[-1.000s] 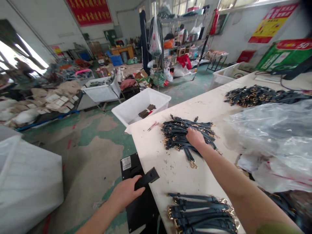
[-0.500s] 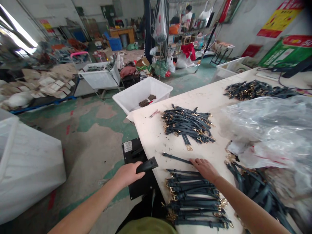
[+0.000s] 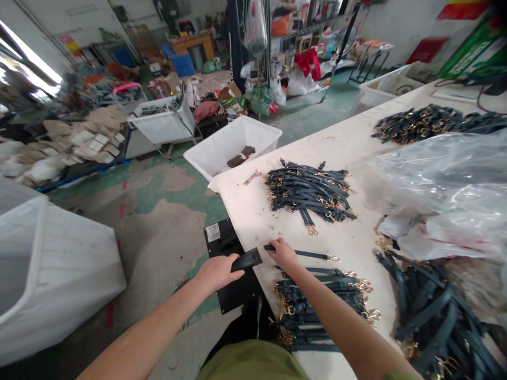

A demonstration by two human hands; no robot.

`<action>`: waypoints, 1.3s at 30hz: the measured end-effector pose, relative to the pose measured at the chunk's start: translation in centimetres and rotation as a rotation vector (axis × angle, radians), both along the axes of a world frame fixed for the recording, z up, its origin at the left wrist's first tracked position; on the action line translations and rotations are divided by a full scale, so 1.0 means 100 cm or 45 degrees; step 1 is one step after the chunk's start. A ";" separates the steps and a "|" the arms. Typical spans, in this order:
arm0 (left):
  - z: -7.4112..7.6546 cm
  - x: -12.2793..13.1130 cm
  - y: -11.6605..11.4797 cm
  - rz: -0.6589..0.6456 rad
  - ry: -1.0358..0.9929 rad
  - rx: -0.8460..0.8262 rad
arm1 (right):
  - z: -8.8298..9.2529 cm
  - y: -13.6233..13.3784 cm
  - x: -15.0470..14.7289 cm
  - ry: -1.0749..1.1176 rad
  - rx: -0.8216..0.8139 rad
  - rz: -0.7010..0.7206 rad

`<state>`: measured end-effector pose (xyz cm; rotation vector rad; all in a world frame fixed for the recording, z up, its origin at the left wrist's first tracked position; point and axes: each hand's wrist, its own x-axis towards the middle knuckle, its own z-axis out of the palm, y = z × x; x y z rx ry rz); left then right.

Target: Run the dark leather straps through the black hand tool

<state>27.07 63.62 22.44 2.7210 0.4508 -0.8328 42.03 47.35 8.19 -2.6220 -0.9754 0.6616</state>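
My left hand [image 3: 219,270] is closed round a black bar-shaped handheld tool [image 3: 247,259], which points right above the table's left edge. Its exact kind does not show. My right hand [image 3: 283,253] has its fingers closed on the left end of a dark blue strap [image 3: 312,255] lying on the table. That strap has a gold clasp at its right end. Below it, partly hidden by my right forearm, a row of similar straps [image 3: 312,319] with gold buckles lies side by side. Farther back is a heap of straps [image 3: 307,187].
The white table [image 3: 247,198] also bears clear plastic sheeting [image 3: 447,184], more straps [image 3: 439,306] at the right and another pile [image 3: 420,124] behind. A black panel [image 3: 233,295] sits beside its left edge. White bins [image 3: 83,253] [image 3: 206,150] stand on the floor.
My right hand has moved left along the single strap, from its right part to its left end, uncovering the gold clasp. My left hand still holds the black tool. The view has tilted down slightly.
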 end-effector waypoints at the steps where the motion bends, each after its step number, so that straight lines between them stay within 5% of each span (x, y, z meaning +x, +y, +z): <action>1: -0.002 0.001 0.000 -0.005 0.006 0.010 | -0.003 0.000 0.000 0.014 0.032 0.016; 13: -0.022 0.073 -0.027 -0.244 -0.023 0.107 | -0.020 -0.028 0.018 0.037 0.111 -0.084; 27: 0.003 0.131 -0.066 -0.412 0.193 0.243 | -0.014 -0.031 0.021 0.096 0.173 -0.114; 33: 0.003 0.113 -0.042 -0.385 0.099 0.265 | -0.013 -0.032 0.022 0.115 0.192 -0.139; 39: -0.014 0.084 -0.015 -0.284 0.039 0.148 | -0.013 -0.031 0.021 0.109 0.172 -0.128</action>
